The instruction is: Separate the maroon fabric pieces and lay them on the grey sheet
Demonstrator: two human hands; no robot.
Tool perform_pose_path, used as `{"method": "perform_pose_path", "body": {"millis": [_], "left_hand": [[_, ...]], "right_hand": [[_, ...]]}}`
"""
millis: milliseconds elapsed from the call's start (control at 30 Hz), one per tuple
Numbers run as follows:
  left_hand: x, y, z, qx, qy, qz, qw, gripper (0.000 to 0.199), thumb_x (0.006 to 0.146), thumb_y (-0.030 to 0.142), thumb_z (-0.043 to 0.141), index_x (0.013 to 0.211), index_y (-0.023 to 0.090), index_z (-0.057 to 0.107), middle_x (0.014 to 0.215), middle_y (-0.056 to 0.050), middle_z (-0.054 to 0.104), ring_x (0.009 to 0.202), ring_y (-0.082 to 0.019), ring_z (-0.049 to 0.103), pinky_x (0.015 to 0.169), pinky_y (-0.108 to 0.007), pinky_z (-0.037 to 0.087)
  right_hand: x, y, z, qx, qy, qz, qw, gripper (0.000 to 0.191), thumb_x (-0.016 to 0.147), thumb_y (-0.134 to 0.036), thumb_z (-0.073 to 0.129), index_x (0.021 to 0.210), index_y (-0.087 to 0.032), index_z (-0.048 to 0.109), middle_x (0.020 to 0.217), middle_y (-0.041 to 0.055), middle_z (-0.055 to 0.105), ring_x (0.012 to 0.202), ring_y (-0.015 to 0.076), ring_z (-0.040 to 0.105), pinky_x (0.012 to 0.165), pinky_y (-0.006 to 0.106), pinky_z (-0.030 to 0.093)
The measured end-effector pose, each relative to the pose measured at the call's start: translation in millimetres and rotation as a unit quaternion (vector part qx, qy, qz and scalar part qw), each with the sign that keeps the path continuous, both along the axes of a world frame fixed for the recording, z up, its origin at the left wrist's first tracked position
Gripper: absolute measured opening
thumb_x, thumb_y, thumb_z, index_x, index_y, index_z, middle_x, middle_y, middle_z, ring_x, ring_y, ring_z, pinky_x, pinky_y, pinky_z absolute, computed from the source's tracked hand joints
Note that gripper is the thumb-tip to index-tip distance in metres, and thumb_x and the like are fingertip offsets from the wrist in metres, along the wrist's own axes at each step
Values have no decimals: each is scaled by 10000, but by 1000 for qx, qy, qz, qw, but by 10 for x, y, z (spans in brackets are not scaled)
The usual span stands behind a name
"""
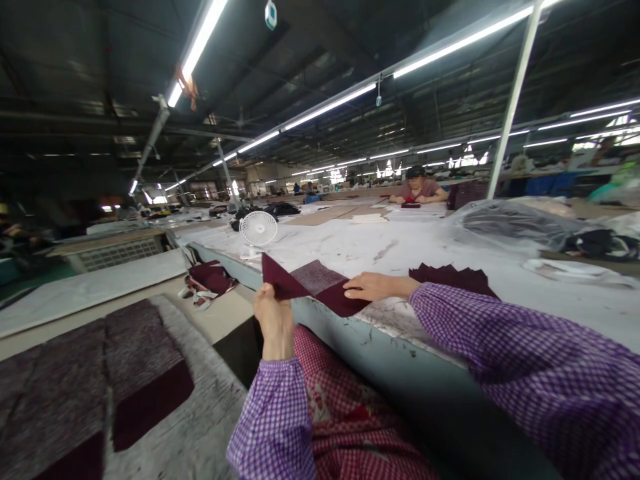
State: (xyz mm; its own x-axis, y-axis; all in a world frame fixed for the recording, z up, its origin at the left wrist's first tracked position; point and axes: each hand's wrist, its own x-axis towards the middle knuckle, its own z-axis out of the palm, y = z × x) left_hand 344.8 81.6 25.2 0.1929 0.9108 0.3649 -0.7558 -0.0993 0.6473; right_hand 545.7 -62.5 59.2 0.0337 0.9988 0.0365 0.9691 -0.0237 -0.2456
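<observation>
Pinching one edge of a maroon fabric panel [343,297], the left hand [274,317] sits just left of the frame's centre, thumb and curled fingers closed on the cloth below a raised, pointed flap. Across the middle of the panel runs a speckled grey patch. The right hand [373,287], right of centre, lies over the panel's other end with its fingers stretched out, spread on the cloth rather than closed around it. The panel is at the near edge of a white-topped worktable [345,247], its lower part reaching over that edge.

Beyond the right wrist lies a zigzag-edged maroon cloth [453,279], partly behind the purple checked sleeve [505,333]. A white fan [259,229] stands above the left hand in the frame. At lower left, speckled grey-and-maroon pieces [143,353] lie side by side on a lower surface [215,393]. Toward the upper right, a co-worker [425,190] handles something red.
</observation>
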Motion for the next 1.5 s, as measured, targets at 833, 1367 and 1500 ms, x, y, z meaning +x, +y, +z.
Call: {"method": "perform_pose_path", "body": {"millis": [833, 1367, 1500], "left_hand": [[778, -1370, 157, 493, 518, -91, 693, 281, 865, 265, 504, 1079, 183, 667, 1024, -79, 641, 1029, -230, 537, 921, -339, 410], [1003, -1609, 77, 626, 537, -56, 562, 275, 877, 183, 453, 985, 216, 704, 947, -78, 586, 939, -206, 532, 813, -299, 437], [1015, -1607, 82, 632, 539, -57, 554, 263, 875, 187, 461, 979, 213, 702, 955, -74, 589, 948, -202, 537, 820, -295, 435]], "right_hand": [[146, -1492, 48, -14, 376, -186, 908, 623, 622, -332, 724, 1172, -196, 465, 774, -37, 407, 621, 93, 482, 534, 237, 473], [352, -1660, 23, 94, -67, -47, 992, 224, 796, -169, 439, 837, -157, 659, 805, 66, 646, 718, 159, 581, 669, 258, 413], [322, -1644, 34, 89, -91, -41, 991, 208, 787, -151, 434, 793, -154, 641, 790, 67, 637, 700, 154, 562, 659, 255, 396]]}}
